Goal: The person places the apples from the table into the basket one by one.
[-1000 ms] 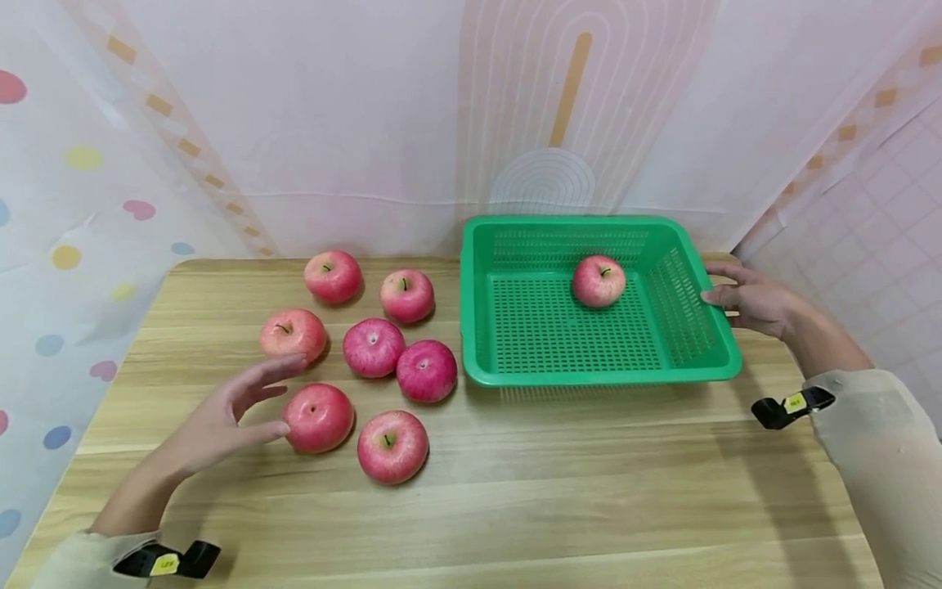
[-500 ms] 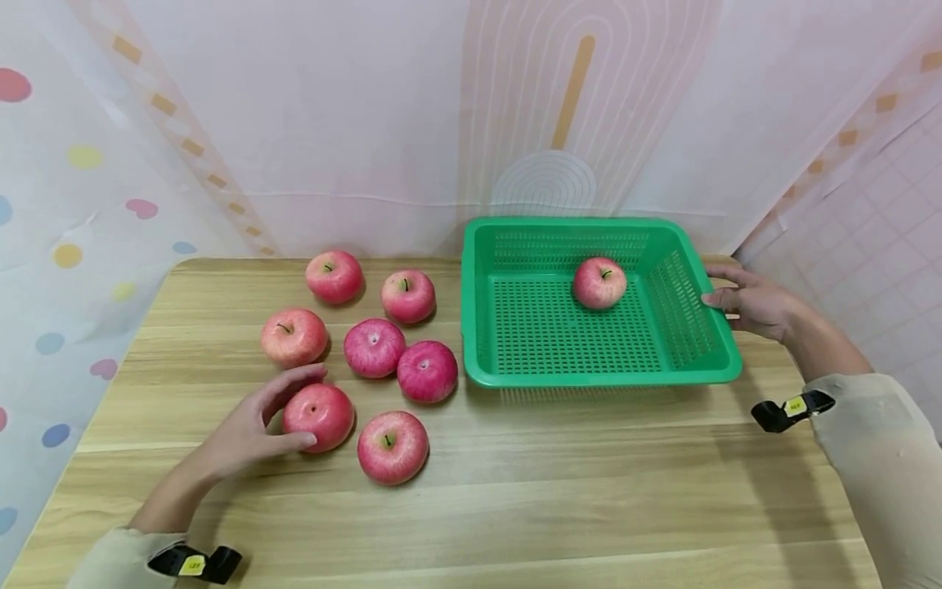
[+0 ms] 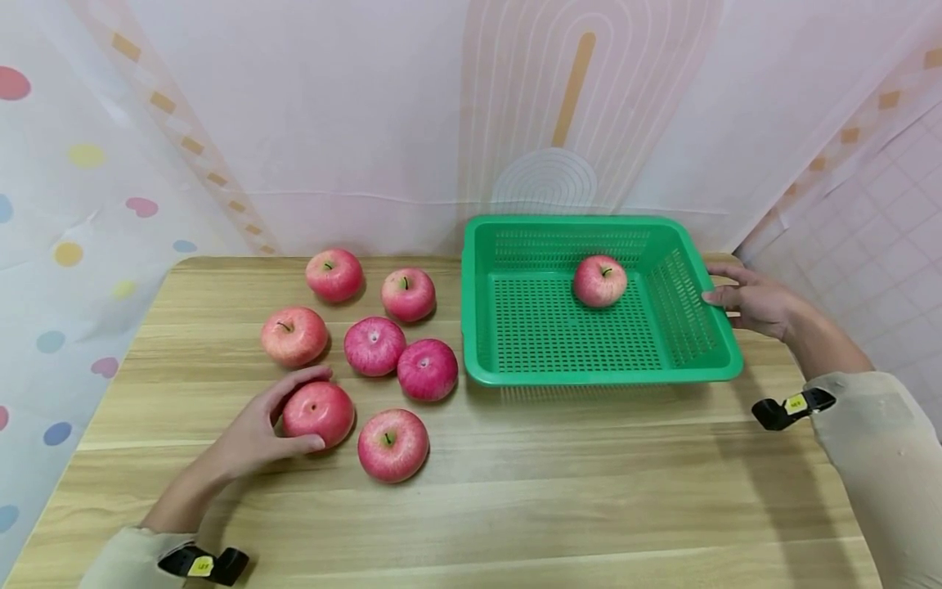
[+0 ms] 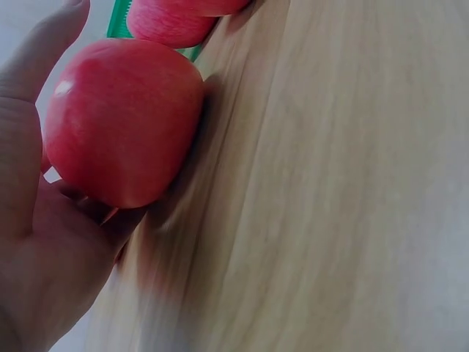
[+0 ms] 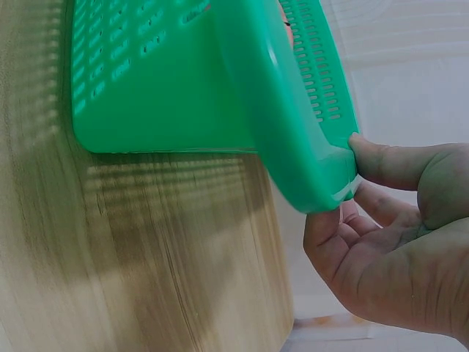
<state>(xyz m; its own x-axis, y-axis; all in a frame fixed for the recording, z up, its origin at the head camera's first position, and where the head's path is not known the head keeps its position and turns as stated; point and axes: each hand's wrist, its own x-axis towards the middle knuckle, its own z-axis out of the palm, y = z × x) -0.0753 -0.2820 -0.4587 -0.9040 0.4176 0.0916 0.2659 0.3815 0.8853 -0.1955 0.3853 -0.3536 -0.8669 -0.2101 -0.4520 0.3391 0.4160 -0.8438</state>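
My left hand (image 3: 268, 425) curls around a red apple (image 3: 319, 415) at the left front, thumb on the near side and fingers on the far side. That apple rests on the table; in the left wrist view its side (image 4: 124, 121) bulges between thumb and palm, and the fingers are partly hidden behind it. At the right, my right hand (image 3: 758, 303) pinches the rim of a green plastic basket (image 3: 589, 379), thumb on top and fingers under, as the right wrist view shows at the rim (image 5: 286, 125). One apple (image 3: 599, 281) lies in the basket.
Several other apples lie around my left hand, among them one (image 3: 393, 446) to its right and one (image 3: 294, 336) just behind. Two darker apples, one of them here (image 3: 428, 370), sit close to the basket's left side. A patterned cloth wall (image 3: 353, 123) stands behind the wooden table (image 3: 559, 491).
My left hand has moved right and slightly forward, from beside the red apple to around it. The right hand stays at the basket's rim, and the basket and apples have not moved.
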